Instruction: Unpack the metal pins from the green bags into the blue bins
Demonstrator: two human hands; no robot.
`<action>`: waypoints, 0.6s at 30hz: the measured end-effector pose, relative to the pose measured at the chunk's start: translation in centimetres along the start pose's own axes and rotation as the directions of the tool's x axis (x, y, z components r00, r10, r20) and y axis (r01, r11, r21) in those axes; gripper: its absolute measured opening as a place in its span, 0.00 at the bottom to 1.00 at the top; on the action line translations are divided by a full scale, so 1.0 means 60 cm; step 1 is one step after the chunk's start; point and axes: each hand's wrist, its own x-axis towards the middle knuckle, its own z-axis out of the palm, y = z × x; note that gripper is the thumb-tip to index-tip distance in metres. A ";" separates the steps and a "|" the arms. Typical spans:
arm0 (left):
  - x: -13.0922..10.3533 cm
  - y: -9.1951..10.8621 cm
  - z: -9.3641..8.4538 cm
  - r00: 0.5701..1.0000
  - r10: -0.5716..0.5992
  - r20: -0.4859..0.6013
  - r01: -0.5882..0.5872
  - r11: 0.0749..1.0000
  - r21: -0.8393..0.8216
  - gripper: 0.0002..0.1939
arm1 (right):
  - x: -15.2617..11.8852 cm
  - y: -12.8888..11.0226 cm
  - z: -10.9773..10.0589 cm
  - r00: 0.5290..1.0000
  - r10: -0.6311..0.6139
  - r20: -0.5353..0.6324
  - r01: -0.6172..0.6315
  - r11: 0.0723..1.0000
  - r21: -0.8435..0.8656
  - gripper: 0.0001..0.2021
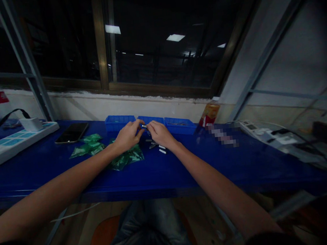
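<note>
Over the blue table (168,176), my left hand (127,135) and my right hand (160,132) meet at a small silvery bar-shaped piece (144,126). The fingers and thumb of my left hand curl around its left end; my right hand pinches its other end. Just below my right hand lie several similar small metal pieces (162,151). A green plastic bag (122,161) of small parts lies under my left wrist, and another green bag (89,145) is to its left. What the pieces are exactly is too small to tell.
Behind my hands stand a left blue bin (119,121), a middle one partly hidden, and a right blue bin (181,126). A phone (72,133) and a white power strip (17,142) lie left. An orange-red packet (209,114) and another power strip (264,134) are right.
</note>
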 end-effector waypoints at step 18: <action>0.002 0.003 -0.006 0.997 -0.076 0.011 0.075 0.994 0.080 0.15 | -0.007 -0.008 0.003 0.999 0.011 -0.032 -0.008 0.997 0.082 0.08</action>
